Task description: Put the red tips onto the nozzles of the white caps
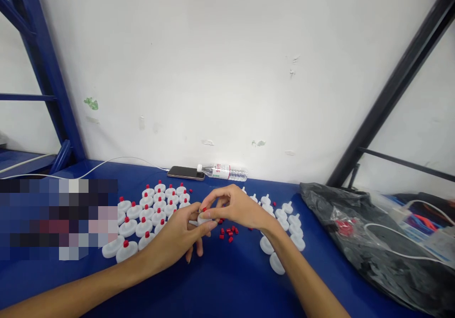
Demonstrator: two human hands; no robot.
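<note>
Over the middle of the blue table, my left hand (183, 228) is closed around the edge of a white disc-shaped piece (202, 219) with a spout. My right hand (229, 206) reaches in from the right, its thumb and forefinger pinching a small red cap (204, 209) at the top of that piece. Fingers hide much of both parts. To the left stand several white discs wearing red caps (143, 226). On the right, behind my right forearm, lie several white discs with bare spouts (296, 241). Loose red caps (231, 231) are scattered just right of my hands.
A phone (185, 173) on a white cable and a clear plastic bottle (223, 171) lie against the wall. At the right is a black plastic bag (351, 247) with a small clear bag (346, 225) on it. A blurred-out patch covers the left edge.
</note>
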